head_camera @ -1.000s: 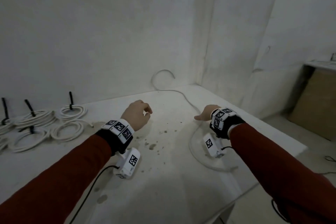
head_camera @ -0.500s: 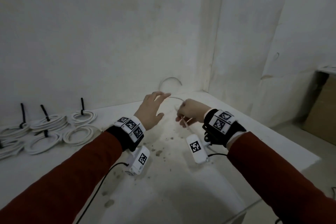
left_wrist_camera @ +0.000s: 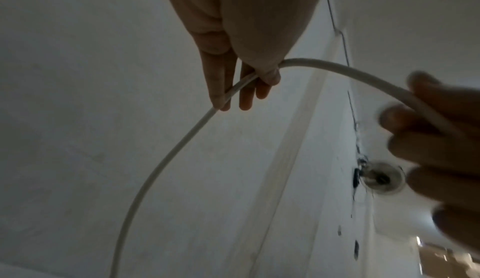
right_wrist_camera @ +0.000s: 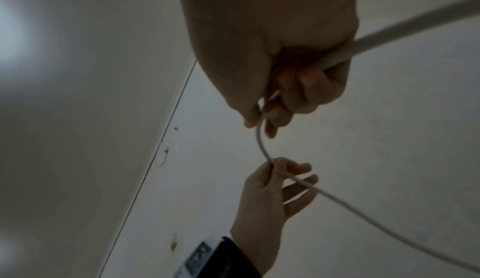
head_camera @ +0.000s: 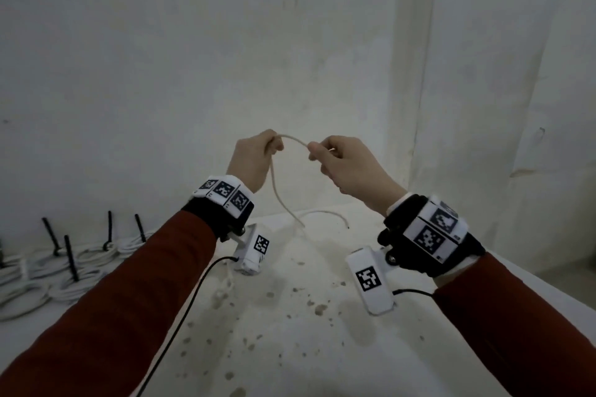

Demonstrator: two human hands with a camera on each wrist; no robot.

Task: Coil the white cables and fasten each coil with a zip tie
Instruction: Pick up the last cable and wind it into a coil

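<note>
A loose white cable (head_camera: 295, 139) arches between my two raised hands, above the back of the white table (head_camera: 290, 358). My left hand (head_camera: 275, 143) pinches it between thumb and fingers, and from there the cable hangs down to the table. My right hand (head_camera: 317, 151) grips it a short way to the right, fingers curled round it. In the left wrist view the cable (left_wrist_camera: 161, 165) runs under my left hand (left_wrist_camera: 233, 85) and into my right hand (left_wrist_camera: 428, 122). The right wrist view shows the cable (right_wrist_camera: 262, 147) passing from my right hand (right_wrist_camera: 265, 116) to my left hand (right_wrist_camera: 275, 169).
Several coiled white cables (head_camera: 64, 271) bound with black zip ties (head_camera: 69, 256) lie at the table's far left against the wall. A free cable end (head_camera: 329, 214) curls on the table by the corner. Walls close the back and right; the table edge drops off at the right.
Both hands have risen from the table with the cable. My right hand took hold of it first, then my left hand closed on it. The cable now hangs in the air.
</note>
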